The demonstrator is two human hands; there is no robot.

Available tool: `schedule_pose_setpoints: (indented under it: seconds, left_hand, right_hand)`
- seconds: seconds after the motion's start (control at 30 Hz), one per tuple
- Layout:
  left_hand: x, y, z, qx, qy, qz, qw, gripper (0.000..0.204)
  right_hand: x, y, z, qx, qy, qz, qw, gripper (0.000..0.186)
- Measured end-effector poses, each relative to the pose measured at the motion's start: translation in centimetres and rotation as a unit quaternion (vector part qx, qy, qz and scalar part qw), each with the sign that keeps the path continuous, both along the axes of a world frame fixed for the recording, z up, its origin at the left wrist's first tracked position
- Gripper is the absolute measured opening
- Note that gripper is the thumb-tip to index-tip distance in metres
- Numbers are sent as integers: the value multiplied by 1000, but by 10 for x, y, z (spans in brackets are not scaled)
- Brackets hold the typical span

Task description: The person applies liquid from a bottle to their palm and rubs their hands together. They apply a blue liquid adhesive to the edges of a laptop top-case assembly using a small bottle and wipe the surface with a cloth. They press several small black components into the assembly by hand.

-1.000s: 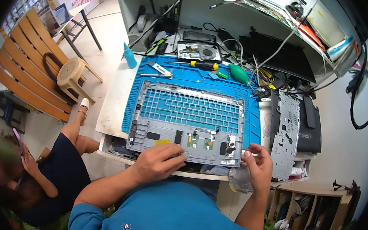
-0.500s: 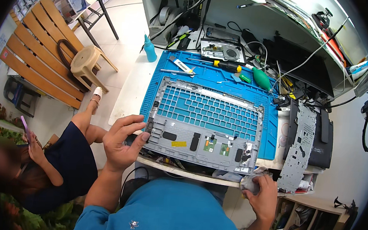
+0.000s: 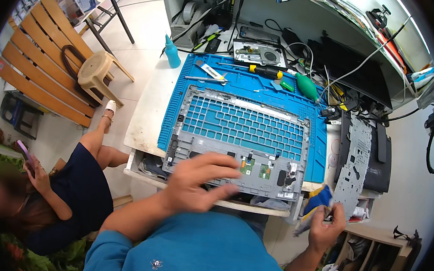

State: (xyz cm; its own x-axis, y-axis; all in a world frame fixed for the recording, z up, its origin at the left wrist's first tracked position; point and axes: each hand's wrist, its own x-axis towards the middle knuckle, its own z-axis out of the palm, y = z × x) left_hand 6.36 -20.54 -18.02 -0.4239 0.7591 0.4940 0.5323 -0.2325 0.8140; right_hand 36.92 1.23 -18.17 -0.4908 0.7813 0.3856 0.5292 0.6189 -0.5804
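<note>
A grey laptop top case [image 3: 208, 145] with a bare keyboard grid lies on the blue work mat [image 3: 317, 143]. My left hand [image 3: 195, 182] hovers over its near edge, fingers stretched and apart, holding nothing; it hides part of the palm rest. Beyond the table's front right corner, my right hand [image 3: 328, 230] pinches a crumpled packet [image 3: 320, 197] in blue, yellow and grey between thumb and fingers. Small green boards and black pads show on the case's palm rest.
On the mat's far side lie a yellow-black screwdriver [image 3: 265, 72], tweezers [image 3: 206, 79] and a green air blower [image 3: 307, 86]. A blue bottle [image 3: 172, 53] stands left. A perforated metal plate [image 3: 353, 161] leans at right. An open drawer [image 3: 145, 173] juts out below. Someone sits at left with a phone [image 3: 24, 150].
My left hand has moved right, from the case's left corner to over its near edge. My right hand has lifted the packet and moved slightly right, so its blue and yellow side now shows.
</note>
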Motion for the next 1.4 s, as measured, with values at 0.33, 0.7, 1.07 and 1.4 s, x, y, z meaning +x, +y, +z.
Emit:
schedule_pose_setpoints:
  seconds: [0.33,0.7,1.07,1.4]
  left_hand:
    - [141,147,-21,-73,-370,-300,876,65]
    - [157,143,4,-55,-229,-605,760,73]
    - [127,153,51,265,205,-113,935,59]
    - [83,169,23,-56,-614,-342,709,82]
  right_hand:
    - [-14,-34,-16,110,281,13,953,33]
    - [1,-16,-48,232,256,-22,938,45]
    - [-21,-69,5,-326,609,153,707,69]
    - [-48,-69,-4,-148,406,132,892,81]
